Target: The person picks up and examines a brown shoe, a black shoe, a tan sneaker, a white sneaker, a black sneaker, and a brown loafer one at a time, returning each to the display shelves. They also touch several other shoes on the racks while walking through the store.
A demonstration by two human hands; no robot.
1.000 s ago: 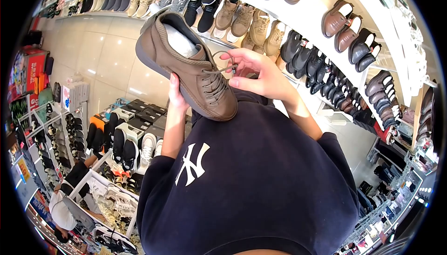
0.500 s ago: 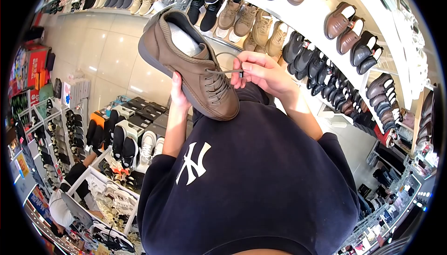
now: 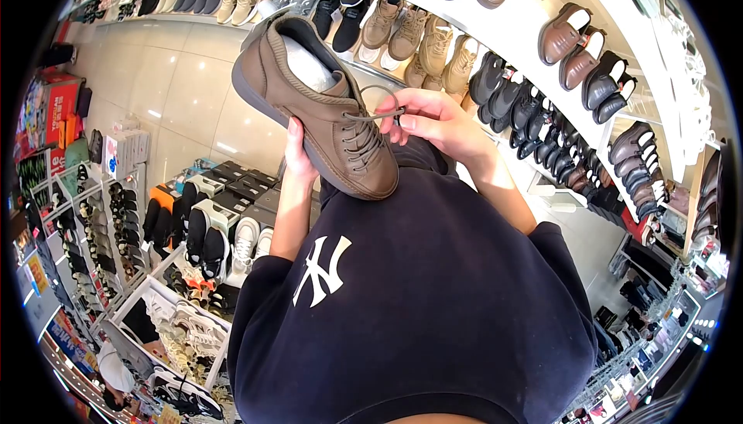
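A brown lace-up shoe (image 3: 321, 103), with a dark sole and white stuffing inside, is held up before my chest, toe pointing down to the right. My left hand (image 3: 299, 153) grips it along the sole side; its thumb shows and most of its fingers are hidden behind the shoe. To the right of the laces, my right hand (image 3: 435, 124) pinches the loose end of the brown shoelace (image 3: 379, 117), which is drawn out from the tongue. A small dark piece, perhaps a cord lock, sits on the lace between those fingertips. Part of the lace arches above in a loop.
White shelves (image 3: 534, 25) with several leather shoes and boots curve across the back and right. Stacked shoe boxes (image 3: 232, 188) stand at the lower left, near a white rack (image 3: 128, 300) of shoes. Another person (image 3: 116, 370) is at the far lower left.
My right fingers have shifted slightly on the lace, and the loop now curves differently above them. The shoe has barely moved. The other person has moved lower in view.
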